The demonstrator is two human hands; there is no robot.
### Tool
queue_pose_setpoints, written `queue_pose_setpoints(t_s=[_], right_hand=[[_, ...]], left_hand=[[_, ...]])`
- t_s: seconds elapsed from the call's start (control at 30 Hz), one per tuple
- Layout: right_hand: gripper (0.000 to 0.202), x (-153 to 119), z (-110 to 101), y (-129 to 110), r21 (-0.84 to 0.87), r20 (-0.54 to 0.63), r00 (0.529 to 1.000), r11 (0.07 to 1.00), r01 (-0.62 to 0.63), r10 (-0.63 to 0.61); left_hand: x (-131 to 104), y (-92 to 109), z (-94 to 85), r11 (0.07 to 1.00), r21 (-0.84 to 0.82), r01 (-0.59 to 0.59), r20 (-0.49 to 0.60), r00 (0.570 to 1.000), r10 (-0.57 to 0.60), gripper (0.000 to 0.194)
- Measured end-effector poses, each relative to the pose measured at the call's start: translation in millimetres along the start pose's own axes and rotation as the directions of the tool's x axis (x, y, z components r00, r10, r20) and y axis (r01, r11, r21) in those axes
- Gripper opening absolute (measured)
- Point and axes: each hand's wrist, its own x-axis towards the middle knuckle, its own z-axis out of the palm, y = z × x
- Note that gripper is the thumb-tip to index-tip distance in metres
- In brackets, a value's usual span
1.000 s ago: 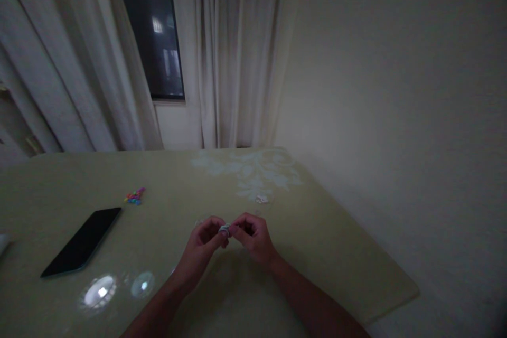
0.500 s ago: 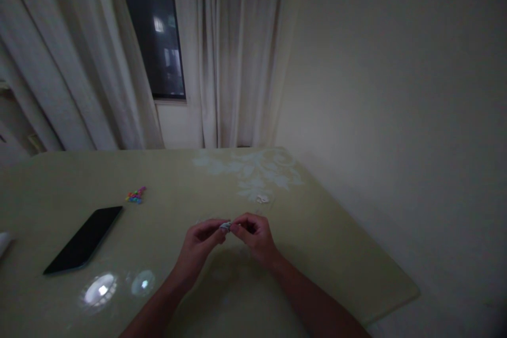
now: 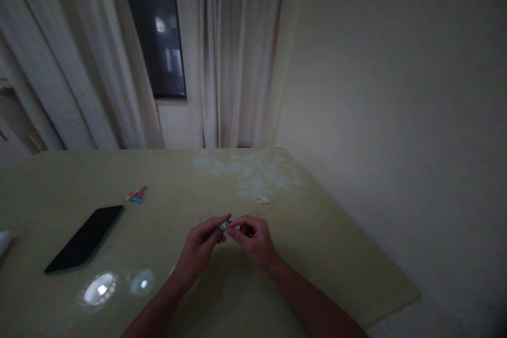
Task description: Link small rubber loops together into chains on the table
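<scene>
Striped piece [image 3: 224, 225] is pinched by the left hand [image 3: 199, 243], seemingly for steadiness, beside the curled right hand [image 3: 256, 239], whose fingertip grip is unclear.

A pale yellow-green table [image 3: 336, 253] with a glossy top carries everything, and a lighter leafy pattern [image 3: 257, 169] spreads near its far right corner. On the left lies a flat black slab [image 3: 85, 240], set at a slant. Just beyond its far end sits a small cluster of multicoloured pieces [image 3: 136, 195]. A few tiny white bits [image 3: 262, 199] lie by the pattern's near edge. A white object [image 3: 3, 241] is cut off at the left.
</scene>
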Motion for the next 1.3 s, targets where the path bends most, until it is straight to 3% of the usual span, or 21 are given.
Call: queue_pose_setpoints(t_s=[0.27,0.6,0.83,1.0,1.3], right_hand=[[0.027,1,0,-1,-0.007,-0.012,1.000,1.000,-0.002,0.002],[0.028,1,-1,-4,0.018,0.012,1.000,0.999,-0.027,0.027],[0.031,1,-3,-4,0.029,0.015,0.999,0.999,-0.030,0.029],[0.033,1,-3,-5,0.055,0.053,0.997,0.997,-0.051,0.049],[0.029,2,-3,-3,0.011,-0.023,1.000,1.000,-0.011,0.011]], left_hand=[[-1,-9,-2.2,0.998,0.044,0.046,-0.017,0.999,-0.045,0.029],[-1,-7,-5.7,0.993,0.116,0.012,0.055,0.998,-0.018,0.015],[-2,-9,-3.8,0.992,0.127,-0.013,0.082,0.997,0.002,0.019],[-1,-12,-2.0,0.995,0.094,-0.019,0.046,0.999,0.014,0.020],[1,-1,0.6,0.998,0.059,0.038,0.009,0.999,-0.038,0.018]])
